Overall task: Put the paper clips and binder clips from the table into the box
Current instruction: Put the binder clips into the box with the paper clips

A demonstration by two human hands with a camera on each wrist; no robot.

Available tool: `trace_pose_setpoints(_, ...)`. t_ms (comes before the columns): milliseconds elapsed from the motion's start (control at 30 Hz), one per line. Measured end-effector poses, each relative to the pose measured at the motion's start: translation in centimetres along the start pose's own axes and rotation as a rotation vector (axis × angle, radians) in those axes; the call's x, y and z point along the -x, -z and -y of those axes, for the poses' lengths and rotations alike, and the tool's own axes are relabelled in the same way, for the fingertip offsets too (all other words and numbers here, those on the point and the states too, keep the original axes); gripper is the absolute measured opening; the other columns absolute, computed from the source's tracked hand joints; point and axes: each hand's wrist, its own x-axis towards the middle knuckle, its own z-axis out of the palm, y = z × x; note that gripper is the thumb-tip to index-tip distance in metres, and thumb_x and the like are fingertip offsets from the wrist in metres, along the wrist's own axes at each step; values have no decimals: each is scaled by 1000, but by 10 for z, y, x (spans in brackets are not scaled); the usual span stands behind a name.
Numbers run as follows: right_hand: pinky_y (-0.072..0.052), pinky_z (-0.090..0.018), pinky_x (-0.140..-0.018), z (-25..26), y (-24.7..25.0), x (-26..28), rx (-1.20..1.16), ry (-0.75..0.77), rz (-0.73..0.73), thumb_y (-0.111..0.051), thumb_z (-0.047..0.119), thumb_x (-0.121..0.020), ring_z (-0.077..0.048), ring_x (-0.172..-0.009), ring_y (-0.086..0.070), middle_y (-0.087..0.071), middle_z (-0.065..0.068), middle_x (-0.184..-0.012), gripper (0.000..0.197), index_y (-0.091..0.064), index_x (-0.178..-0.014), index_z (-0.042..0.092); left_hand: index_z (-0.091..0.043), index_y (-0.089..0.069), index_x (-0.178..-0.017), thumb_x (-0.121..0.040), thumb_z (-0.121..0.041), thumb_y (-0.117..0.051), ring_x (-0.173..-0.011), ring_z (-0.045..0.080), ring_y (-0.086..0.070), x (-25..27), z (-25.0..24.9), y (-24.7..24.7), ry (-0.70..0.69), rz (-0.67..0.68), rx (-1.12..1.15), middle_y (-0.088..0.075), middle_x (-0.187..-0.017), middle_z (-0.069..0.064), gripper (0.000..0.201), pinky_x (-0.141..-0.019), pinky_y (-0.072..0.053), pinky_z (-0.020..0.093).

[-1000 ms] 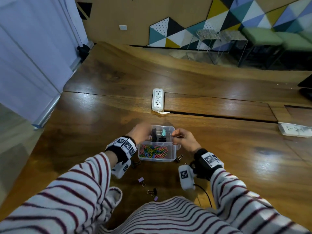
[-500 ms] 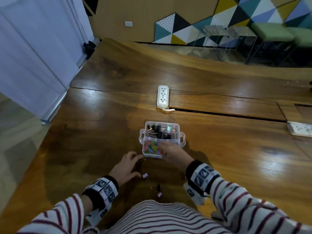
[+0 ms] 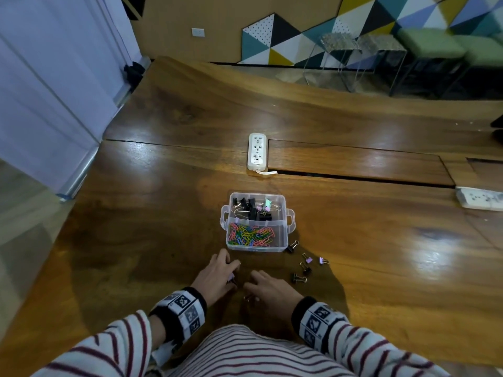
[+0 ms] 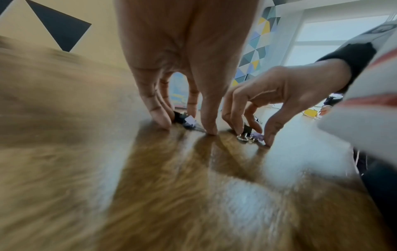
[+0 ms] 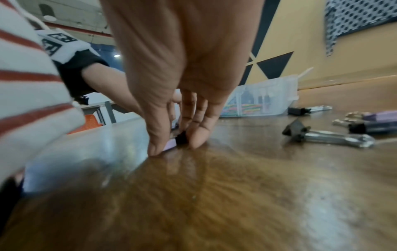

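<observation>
A clear plastic box (image 3: 286,213) stands on the wooden table, with black binder clips (image 3: 251,208) in its far compartment and coloured paper clips (image 3: 251,235) in the near one. Several loose binder clips (image 3: 305,268) lie to the right of its front corner. My left hand (image 3: 226,273) is down on the table in front of the box, its fingertips pinching a black and a lilac binder clip (image 4: 185,120). My right hand (image 3: 253,292) is beside it, thumb and fingers closed round a lilac and a black binder clip (image 5: 174,141).
A white power strip (image 3: 256,151) lies beyond the box beside a slot in the table. A second strip (image 3: 479,198) sits at the right edge. The box (image 5: 264,100) and loose clips (image 5: 322,134) show right of my right hand. The table's left edge borders a white wall.
Both hands have drawn back from the box to the table in front of it. They now pinch binder clips there; the right hand was over the paper clip compartment half a second ago.
</observation>
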Motion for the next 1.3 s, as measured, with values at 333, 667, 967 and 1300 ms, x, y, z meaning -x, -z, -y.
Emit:
trace_pose_setpoints(333,-45,-39,-91,-21,-5,5,-62,-108,-79,-53,-1,-81,-28,-109,-42,-37,-12,-126,45,-41,-123,10,-13,-42,-122,-85,-13,-59,-106,18,-44,5,-9,-2,30,-31,11,-30,-123,6,40,-85,-50,28)
trace_pose_setpoints(667,-43,-26,-83,-33,10,-8,-388,-147,-77,-58,9,-83,-19,-95,-53,-58,-11,-109,16,-58,-99,7,-10,-48,-104,-82,-15,-55,-104,16,-42,5,1,4,45,11,160,-29,-116,4,24,-90,-48,26)
trace_pose_setpoints(967,-52,-32,-88,-69,95,-30,-1094,-317,-461,-57,4,-85,-23,-95,-62,-63,-12,-105,17,-60,-101,4,-15,-54,-106,-83,-19,-61,-102,10,-45,7,21,18,194,31,471,-33,-116,1,25,-89,-40,16)
trace_pose_setpoints(1300,-45,-22,-83,-98,113,-17,-494,-467,-493,-51,7,-89,-22,-100,-61,-62,-13,-115,31,-53,-120,10,-20,-55,-103,-83,-22,-64,-96,7,-51,8,21,53,127,-54,529,-37,-117,-3,22,-81,-47,16)
